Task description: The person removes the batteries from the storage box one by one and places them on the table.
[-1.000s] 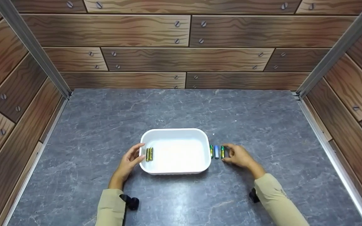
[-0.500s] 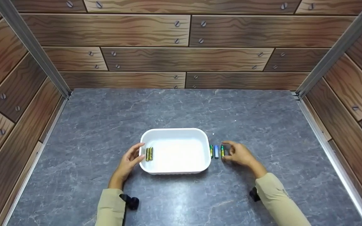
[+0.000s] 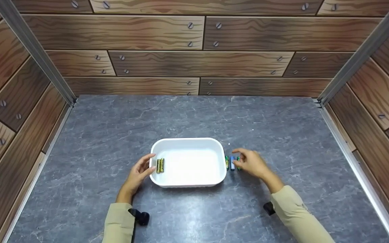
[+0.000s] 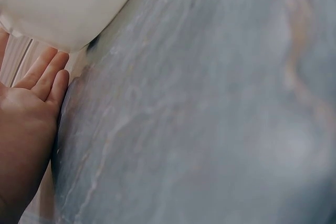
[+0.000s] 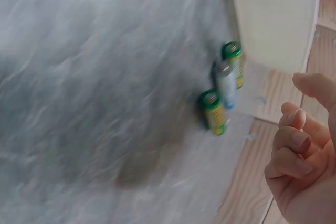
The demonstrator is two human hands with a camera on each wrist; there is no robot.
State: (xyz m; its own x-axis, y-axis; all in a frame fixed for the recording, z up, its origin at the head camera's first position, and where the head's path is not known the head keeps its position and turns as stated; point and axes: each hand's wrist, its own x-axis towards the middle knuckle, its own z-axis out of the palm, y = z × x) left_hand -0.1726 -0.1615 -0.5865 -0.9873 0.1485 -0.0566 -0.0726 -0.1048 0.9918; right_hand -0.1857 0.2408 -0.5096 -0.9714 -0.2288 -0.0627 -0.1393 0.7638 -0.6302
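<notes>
In the head view a white rectangular tub [image 3: 194, 163] stands mid-table. Two gold batteries [image 3: 160, 165] lie side by side in its left end. My left hand [image 3: 139, 171] touches the tub's left rim with thumb and fingertips; straight fingers [image 4: 44, 77] show against its outer wall in the left wrist view. Right of the tub are a green-and-gold battery [image 5: 232, 64], a blue one [image 5: 226, 85] and another green-and-gold one [image 5: 212, 113]. Above these batteries hovers my right hand [image 3: 253, 164], thumb and index finger apart, nothing between them.
A grey marbled tabletop [image 3: 194, 118] lies under everything. Wood-patterned panels [image 3: 194, 64] rise at the back and both sides, with metal frame posts in the corners. A black wrist-worn camera [image 3: 142, 218] sits at the left cuff.
My right hand has moved off the rightmost battery, up and left over the blue one. That battery stays on the table. The left hand and tub have not visibly moved.
</notes>
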